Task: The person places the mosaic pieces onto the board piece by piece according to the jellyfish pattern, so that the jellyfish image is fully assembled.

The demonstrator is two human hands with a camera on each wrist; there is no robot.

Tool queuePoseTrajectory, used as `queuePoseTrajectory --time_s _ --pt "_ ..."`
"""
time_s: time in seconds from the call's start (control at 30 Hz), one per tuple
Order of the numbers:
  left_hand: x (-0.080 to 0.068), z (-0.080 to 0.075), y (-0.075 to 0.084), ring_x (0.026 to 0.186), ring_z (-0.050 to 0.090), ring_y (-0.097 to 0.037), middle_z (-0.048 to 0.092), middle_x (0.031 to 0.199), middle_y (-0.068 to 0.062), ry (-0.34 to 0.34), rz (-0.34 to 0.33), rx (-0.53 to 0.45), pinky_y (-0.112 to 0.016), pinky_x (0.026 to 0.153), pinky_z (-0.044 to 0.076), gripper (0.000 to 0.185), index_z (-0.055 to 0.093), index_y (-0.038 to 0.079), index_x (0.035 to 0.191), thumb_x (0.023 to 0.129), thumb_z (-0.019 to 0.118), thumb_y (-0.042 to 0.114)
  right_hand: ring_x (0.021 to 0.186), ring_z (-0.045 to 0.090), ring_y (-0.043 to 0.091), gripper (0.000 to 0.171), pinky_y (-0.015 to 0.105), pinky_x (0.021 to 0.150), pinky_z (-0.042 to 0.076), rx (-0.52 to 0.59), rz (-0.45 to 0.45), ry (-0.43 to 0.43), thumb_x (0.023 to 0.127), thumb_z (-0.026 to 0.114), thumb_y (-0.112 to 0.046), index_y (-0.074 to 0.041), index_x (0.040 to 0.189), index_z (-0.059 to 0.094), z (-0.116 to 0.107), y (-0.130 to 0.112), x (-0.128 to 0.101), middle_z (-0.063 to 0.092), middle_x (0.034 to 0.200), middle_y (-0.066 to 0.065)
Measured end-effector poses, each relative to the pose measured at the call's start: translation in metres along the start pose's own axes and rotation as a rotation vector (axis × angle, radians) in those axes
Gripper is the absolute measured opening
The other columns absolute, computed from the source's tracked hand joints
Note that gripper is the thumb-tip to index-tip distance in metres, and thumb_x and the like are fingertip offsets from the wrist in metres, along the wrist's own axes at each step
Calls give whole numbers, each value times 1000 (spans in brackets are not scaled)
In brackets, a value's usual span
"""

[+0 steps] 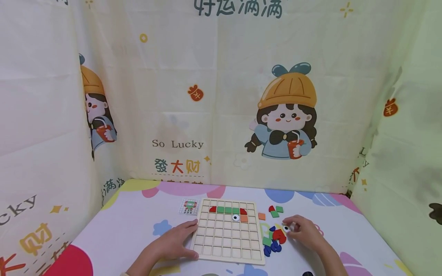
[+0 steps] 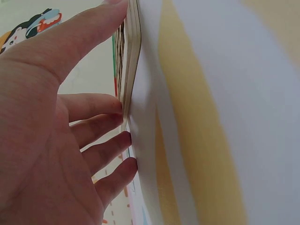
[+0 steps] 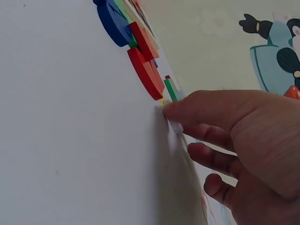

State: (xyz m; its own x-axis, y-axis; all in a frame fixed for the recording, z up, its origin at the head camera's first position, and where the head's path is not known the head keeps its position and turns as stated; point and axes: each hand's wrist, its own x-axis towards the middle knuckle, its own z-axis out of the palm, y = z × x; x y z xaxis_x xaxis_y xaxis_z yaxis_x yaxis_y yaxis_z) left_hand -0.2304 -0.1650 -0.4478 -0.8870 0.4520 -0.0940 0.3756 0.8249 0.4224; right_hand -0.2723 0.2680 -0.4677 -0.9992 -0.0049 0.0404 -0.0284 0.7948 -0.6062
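A wooden grid board (image 1: 228, 260) lies on the table. In its upper rows sit a red quarter-round piece (image 1: 213, 209), several green squares (image 1: 228, 210), another red piece (image 1: 243, 211), a white eye piece (image 1: 236, 217) and an orange square (image 1: 244, 218). My left hand (image 1: 176, 240) rests at the board's left side, its fairly straight fingers (image 2: 96, 105) and thumb touching the edge. Right of the board, my right hand (image 1: 304, 231) pinches a second round eye piece (image 1: 286, 229) between thumb and index finger. In the right wrist view the hand (image 3: 234, 136) partly hides this piece.
Loose red (image 1: 279, 237), blue (image 1: 275, 246) and green (image 1: 267, 241) pieces lie between board and right hand. An orange square (image 1: 262, 216) and a few red and green pieces (image 1: 274, 214) lie farther back. A pattern card (image 1: 189, 206) lies beside the board's far left corner.
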Motion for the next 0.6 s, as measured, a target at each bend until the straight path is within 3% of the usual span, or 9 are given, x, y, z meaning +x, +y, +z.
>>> queuePoseTrajectory --time_s 0.13,0.4,0.6 --pt "0 0 0 133 34 -27 34 147 1 -3 -4 -6 -51 103 36 91 40 17 139 66 67 64 72 45 13 28 18 55 41 -15 9 2 69 78 -18 -18 95 69 1 1 0 58 81 -2" --pt "0 0 0 133 34 -28 34 147 0 -1 -6 -11 -51 103 36 91 40 16 139 65 68 63 71 46 13 25 18 55 42 -9 -7 -7 70 75 -9 -20 92 71 1 -1 1 61 86 -4" --pt "-1 -1 1 133 35 -27 34 147 0 2 3 -2 -50 103 36 91 41 15 139 66 67 64 72 45 14 26 18 56 42 -34 22 -6 68 79 -19 -16 91 68 -1 0 0 58 80 -2"
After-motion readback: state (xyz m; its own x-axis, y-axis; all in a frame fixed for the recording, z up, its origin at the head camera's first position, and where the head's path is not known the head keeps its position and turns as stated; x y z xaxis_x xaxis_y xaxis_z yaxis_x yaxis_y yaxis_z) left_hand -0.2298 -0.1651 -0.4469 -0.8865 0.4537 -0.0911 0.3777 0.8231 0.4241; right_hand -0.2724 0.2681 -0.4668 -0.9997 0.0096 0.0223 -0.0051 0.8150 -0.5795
